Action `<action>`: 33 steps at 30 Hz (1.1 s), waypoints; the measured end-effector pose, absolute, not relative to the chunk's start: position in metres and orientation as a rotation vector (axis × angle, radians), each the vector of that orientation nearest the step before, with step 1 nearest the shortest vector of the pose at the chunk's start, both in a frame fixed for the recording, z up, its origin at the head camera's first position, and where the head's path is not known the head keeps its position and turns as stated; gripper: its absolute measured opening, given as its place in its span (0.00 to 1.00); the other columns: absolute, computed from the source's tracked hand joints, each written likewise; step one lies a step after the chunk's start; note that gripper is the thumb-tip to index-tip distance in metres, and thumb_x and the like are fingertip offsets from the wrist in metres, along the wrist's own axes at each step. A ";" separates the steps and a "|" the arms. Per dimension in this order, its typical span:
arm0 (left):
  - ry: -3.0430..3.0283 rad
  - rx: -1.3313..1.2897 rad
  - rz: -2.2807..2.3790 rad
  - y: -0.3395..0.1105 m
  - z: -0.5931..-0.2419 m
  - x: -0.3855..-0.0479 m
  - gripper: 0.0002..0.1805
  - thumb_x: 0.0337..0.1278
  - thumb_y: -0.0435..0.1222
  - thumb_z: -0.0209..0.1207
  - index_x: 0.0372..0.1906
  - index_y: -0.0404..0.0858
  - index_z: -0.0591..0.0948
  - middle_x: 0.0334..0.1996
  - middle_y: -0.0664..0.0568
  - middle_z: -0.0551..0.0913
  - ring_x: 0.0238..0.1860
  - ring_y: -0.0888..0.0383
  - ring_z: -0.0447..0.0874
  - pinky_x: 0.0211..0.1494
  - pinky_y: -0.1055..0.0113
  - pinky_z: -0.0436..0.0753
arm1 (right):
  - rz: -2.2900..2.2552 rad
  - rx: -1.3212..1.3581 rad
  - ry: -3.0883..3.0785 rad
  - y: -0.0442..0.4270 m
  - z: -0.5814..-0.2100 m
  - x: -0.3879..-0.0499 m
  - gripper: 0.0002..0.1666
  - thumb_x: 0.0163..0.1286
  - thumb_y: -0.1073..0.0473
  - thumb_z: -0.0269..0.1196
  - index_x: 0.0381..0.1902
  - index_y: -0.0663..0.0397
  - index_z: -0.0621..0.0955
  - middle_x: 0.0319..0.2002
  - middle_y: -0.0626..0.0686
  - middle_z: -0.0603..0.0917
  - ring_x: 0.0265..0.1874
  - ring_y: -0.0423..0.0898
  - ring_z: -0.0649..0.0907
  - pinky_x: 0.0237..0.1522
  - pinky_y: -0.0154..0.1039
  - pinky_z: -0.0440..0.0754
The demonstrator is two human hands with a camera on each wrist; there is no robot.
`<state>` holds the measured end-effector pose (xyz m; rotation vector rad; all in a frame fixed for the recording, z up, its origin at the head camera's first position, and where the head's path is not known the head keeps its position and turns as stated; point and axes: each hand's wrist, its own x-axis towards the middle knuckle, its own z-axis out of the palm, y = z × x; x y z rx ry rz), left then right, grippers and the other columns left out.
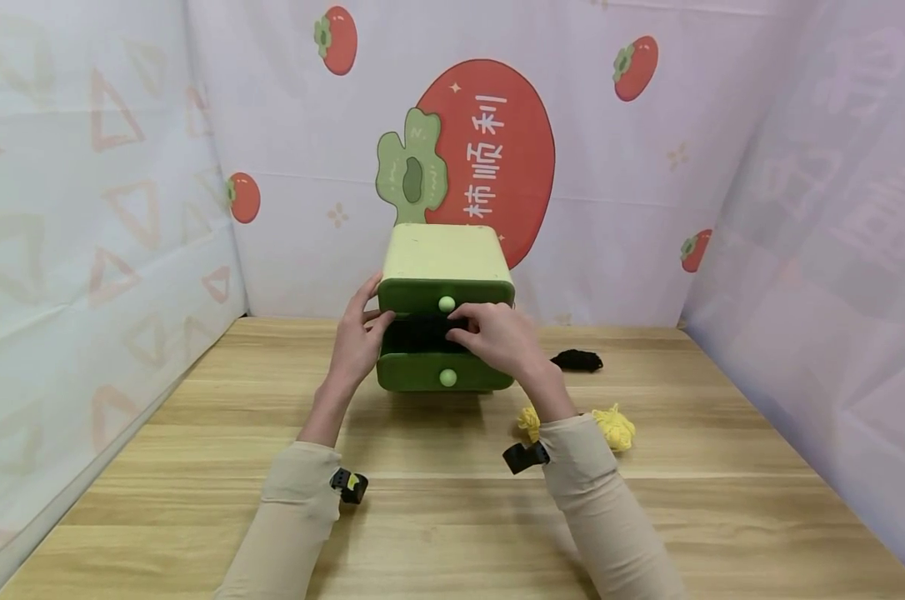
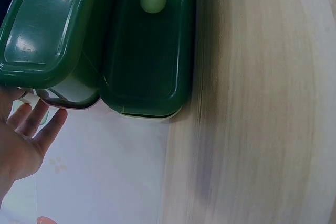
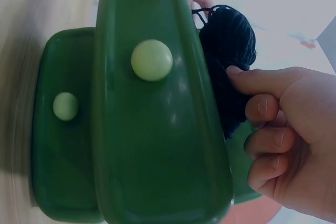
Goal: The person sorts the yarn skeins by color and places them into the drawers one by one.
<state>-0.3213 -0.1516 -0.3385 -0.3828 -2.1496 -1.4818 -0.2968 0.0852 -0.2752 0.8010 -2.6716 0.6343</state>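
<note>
A small green drawer cabinet [image 1: 445,250] stands on the table, with one drawer [image 1: 411,372] pulled out below the top drawer. Inside the pulled-out drawer lies a bundle of black yarn [image 3: 228,38], rising above the drawer front. My right hand [image 1: 497,337] reaches over the right side and pinches the yarn, its other fingers curled in the right wrist view. On the cabinet's left side, my left hand [image 1: 358,337] touches the drawer's edge with its thumb; its fingers [image 2: 50,129] lie fairly straight beside the drawer.
Another black yarn bundle [image 1: 577,360] lies on the table right of the cabinet. Yellow yarn [image 1: 615,428] sits nearer, partly behind my right forearm. A lower drawer front with a round knob [image 2: 153,0] is closed. Printed cloth walls [image 1: 295,108] surround the wooden table [image 1: 437,517].
</note>
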 end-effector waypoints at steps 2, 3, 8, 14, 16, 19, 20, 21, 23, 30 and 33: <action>-2.149 -0.383 -1.483 -0.151 -0.338 -0.322 0.35 0.70 0.34 0.57 0.76 0.60 0.62 0.71 0.45 0.66 0.58 0.41 0.81 0.61 0.47 0.81 | 0.636 0.799 -2.686 0.081 -0.276 -0.298 0.15 0.68 0.47 0.66 0.50 0.43 0.86 0.19 0.44 0.78 0.16 0.41 0.73 0.19 0.34 0.67; -2.148 -0.384 -1.482 -0.151 -0.338 -0.322 0.35 0.70 0.34 0.57 0.76 0.60 0.62 0.71 0.45 0.66 0.58 0.41 0.81 0.61 0.47 0.81 | 0.631 0.799 -2.692 0.079 -0.276 -0.298 0.15 0.69 0.47 0.66 0.50 0.43 0.86 0.20 0.44 0.78 0.17 0.41 0.73 0.20 0.34 0.67; -2.151 -0.383 -1.485 -0.151 -0.341 -0.323 0.35 0.70 0.34 0.57 0.76 0.61 0.62 0.70 0.46 0.67 0.58 0.42 0.81 0.61 0.48 0.82 | 0.591 0.793 -2.727 0.070 -0.278 -0.302 0.16 0.68 0.46 0.67 0.50 0.42 0.87 0.22 0.44 0.80 0.21 0.40 0.76 0.22 0.35 0.72; -2.145 -0.387 -1.493 -0.152 -0.342 -0.324 0.35 0.70 0.35 0.57 0.76 0.61 0.62 0.71 0.47 0.67 0.58 0.41 0.81 0.61 0.48 0.81 | 0.533 0.797 -2.763 0.062 -0.280 -0.306 0.15 0.67 0.46 0.67 0.50 0.41 0.87 0.23 0.43 0.81 0.22 0.40 0.78 0.23 0.35 0.73; -2.141 -0.390 -1.491 -0.152 -0.342 -0.324 0.35 0.70 0.35 0.57 0.76 0.61 0.62 0.70 0.46 0.67 0.58 0.41 0.81 0.61 0.48 0.81 | 0.523 0.813 -2.775 0.060 -0.280 -0.306 0.15 0.67 0.47 0.67 0.50 0.41 0.87 0.23 0.43 0.81 0.22 0.40 0.78 0.23 0.35 0.72; -2.137 -0.395 -1.489 -0.152 -0.341 -0.324 0.35 0.70 0.35 0.57 0.76 0.61 0.62 0.70 0.45 0.67 0.58 0.41 0.81 0.60 0.47 0.82 | 0.519 0.828 -2.785 0.058 -0.279 -0.306 0.15 0.68 0.47 0.67 0.50 0.41 0.87 0.23 0.43 0.81 0.22 0.40 0.78 0.23 0.35 0.72; -2.136 -0.394 -1.493 -0.152 -0.341 -0.324 0.35 0.70 0.35 0.57 0.76 0.61 0.62 0.70 0.45 0.67 0.58 0.41 0.81 0.60 0.47 0.82 | 0.521 0.831 -2.787 0.058 -0.279 -0.306 0.15 0.68 0.47 0.67 0.50 0.41 0.87 0.23 0.43 0.81 0.22 0.40 0.78 0.23 0.35 0.72; -2.136 -0.394 -1.495 -0.152 -0.341 -0.324 0.35 0.70 0.35 0.57 0.76 0.61 0.62 0.70 0.45 0.67 0.58 0.41 0.81 0.60 0.47 0.82 | 0.525 0.832 -2.786 0.058 -0.279 -0.305 0.15 0.68 0.47 0.67 0.50 0.41 0.87 0.23 0.43 0.81 0.23 0.40 0.78 0.23 0.35 0.73; -2.135 -0.390 -1.499 -0.152 -0.340 -0.324 0.34 0.70 0.35 0.58 0.75 0.62 0.62 0.70 0.45 0.67 0.58 0.41 0.81 0.60 0.47 0.82 | 0.539 0.836 -2.779 0.058 -0.279 -0.305 0.14 0.68 0.47 0.66 0.48 0.41 0.88 0.23 0.43 0.81 0.23 0.40 0.78 0.24 0.35 0.73; -2.126 -0.389 -1.525 -0.151 -0.340 -0.323 0.34 0.70 0.37 0.58 0.75 0.63 0.62 0.70 0.47 0.67 0.59 0.41 0.80 0.62 0.46 0.80 | 0.566 0.853 -2.734 0.065 -0.276 -0.305 0.10 0.68 0.48 0.66 0.44 0.40 0.89 0.22 0.43 0.80 0.22 0.40 0.76 0.24 0.34 0.71; -2.130 -0.385 -1.523 -0.152 -0.340 -0.323 0.34 0.71 0.37 0.58 0.75 0.63 0.62 0.71 0.48 0.67 0.59 0.41 0.80 0.62 0.46 0.80 | 0.589 0.862 -2.732 0.071 -0.276 -0.306 0.10 0.69 0.49 0.66 0.45 0.41 0.89 0.21 0.44 0.78 0.21 0.40 0.75 0.24 0.34 0.69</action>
